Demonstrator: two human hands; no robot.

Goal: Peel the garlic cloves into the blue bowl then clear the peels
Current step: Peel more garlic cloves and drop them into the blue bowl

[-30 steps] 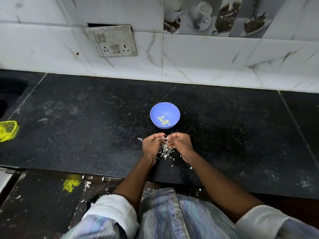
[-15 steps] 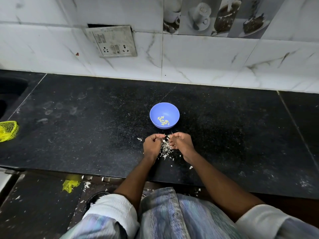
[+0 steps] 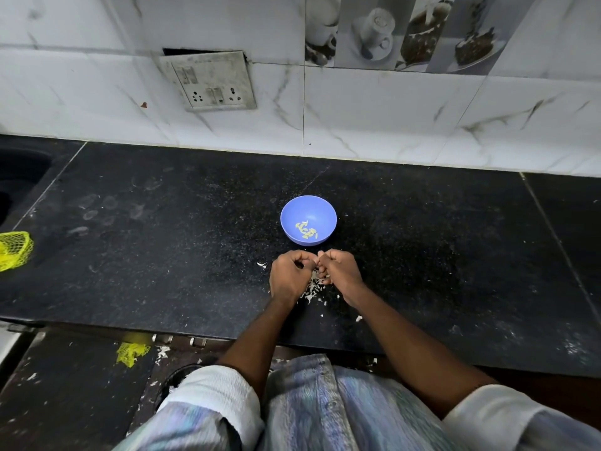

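one round blue plastic bowl on the black stone table, roughly six peeled garlic cloves inside, left hand and right hand curled fingertip to fingertip, can't tell what they pinch, white peels scattered underneath

Black stone counter, yellow mesh bag at its left edge, wall socket plate above.
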